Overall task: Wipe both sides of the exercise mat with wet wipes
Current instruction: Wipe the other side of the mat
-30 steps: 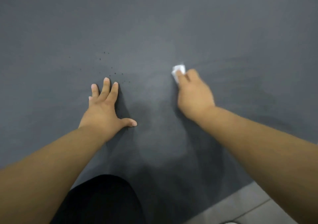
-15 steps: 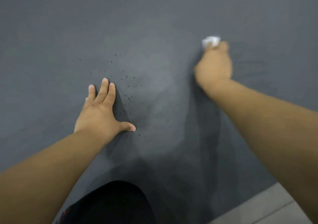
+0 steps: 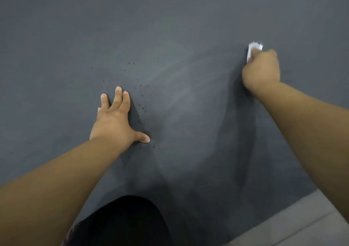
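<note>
Nearest, at the bottom, is a knee in black cloth, over the dark gray mat. In the near right corner a bit of pale floor shows past the mat's edge. The mat lies flat and fills almost everything else, from near to far.

A little farther, on the left, the left hand lies flat on the mat, palm down. Its fingers are straight and the thumb sticks out to the right. It holds nothing. Tiny black specks dot the mat just right of its fingers.

Farther still, on the right, the right hand is curled up and presses a white wet wipe onto the mat. The wipe peeks out past the fingers on the far side. This hand looks a bit blurry.
</note>
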{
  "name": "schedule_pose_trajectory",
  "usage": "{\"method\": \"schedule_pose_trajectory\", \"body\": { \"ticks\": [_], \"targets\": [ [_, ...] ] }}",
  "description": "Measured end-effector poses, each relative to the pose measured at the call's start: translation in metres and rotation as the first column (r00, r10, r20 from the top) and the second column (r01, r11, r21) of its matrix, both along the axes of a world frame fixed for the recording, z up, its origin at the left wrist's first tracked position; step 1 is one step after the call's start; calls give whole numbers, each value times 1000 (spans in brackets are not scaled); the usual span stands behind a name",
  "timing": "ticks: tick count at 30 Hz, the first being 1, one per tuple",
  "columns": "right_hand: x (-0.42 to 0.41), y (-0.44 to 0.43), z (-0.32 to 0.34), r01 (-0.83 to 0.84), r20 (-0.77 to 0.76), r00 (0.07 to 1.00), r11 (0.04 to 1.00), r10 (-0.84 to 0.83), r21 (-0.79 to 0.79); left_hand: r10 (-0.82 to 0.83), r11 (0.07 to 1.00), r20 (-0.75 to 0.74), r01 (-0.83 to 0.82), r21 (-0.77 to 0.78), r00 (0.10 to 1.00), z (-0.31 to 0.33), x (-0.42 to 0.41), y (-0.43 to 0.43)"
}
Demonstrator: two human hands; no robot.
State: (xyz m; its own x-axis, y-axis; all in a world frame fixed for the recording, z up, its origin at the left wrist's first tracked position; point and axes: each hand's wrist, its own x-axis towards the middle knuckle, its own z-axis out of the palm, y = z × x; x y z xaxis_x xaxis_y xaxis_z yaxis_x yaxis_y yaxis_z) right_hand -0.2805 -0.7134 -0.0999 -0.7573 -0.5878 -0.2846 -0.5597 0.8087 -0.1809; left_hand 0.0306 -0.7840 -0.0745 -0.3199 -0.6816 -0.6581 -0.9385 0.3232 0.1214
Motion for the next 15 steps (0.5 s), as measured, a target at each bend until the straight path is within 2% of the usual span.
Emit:
{"method": "schedule_pose_trajectory", "body": {
  "ticks": [2,3,4,5,6,7,8,9,10,11,12,13,14,15],
  "targets": [
    [24,25,-7,-61,-24,998,997,60,-48,-12,1000,33,11,3,999,1,-3,1],
    [44,40,-11,-199,-58,979,974,194,-112,-16,1000,54,15,4,998,2,-6,1],
    [67,56,-10,-390,-71,921,901,384,-188,-16,1000,78,16,10,997,3,-10,2],
    [85,75,-11,-585,-70,806,774,587,-242,-17,1000,104,15,16,994,5,-15,3],
    [98,94,-10,-755,-80,638,600,766,-265,-25,1000,131,22,19,991,6,-20,5],
    [99,108,-8,-861,-61,472,445,879,-246,-43,999,160,40,21,986,8,-26,8],
    [88,120,-7,-908,-19,372,360,928,-214,-72,997,182,69,25,981,9,-33,13],
    [73,128,-3,-906,23,387,384,922,-178,-110,994,189,106,29,976,10,-39,20],
    [53,134,-1,-861,24,488,485,873,-153,-148,989,179,143,36,973,11,-45,26],
    [32,143,-1,-743,-38,660,644,751,-185,-181,983,153,176,49,971,12,-52,35],
    [7,151,-1,-548,-115,836,808,537,-215,-212,977,114,206,64,971,12,-60,44],
    [-19,163,0,-296,-137,952,936,273,-190,-249,967,64,244,75,966,13,-68,54],
    [-41,174,4,-8,-108,994,994,-4,-112,-294,954,8,292,73,956,14,-78,65],
    [-54,186,5,203,-86,974,977,-208,-58,-342,937,-47,344,56,939,15,-89,78]
  ]
}}
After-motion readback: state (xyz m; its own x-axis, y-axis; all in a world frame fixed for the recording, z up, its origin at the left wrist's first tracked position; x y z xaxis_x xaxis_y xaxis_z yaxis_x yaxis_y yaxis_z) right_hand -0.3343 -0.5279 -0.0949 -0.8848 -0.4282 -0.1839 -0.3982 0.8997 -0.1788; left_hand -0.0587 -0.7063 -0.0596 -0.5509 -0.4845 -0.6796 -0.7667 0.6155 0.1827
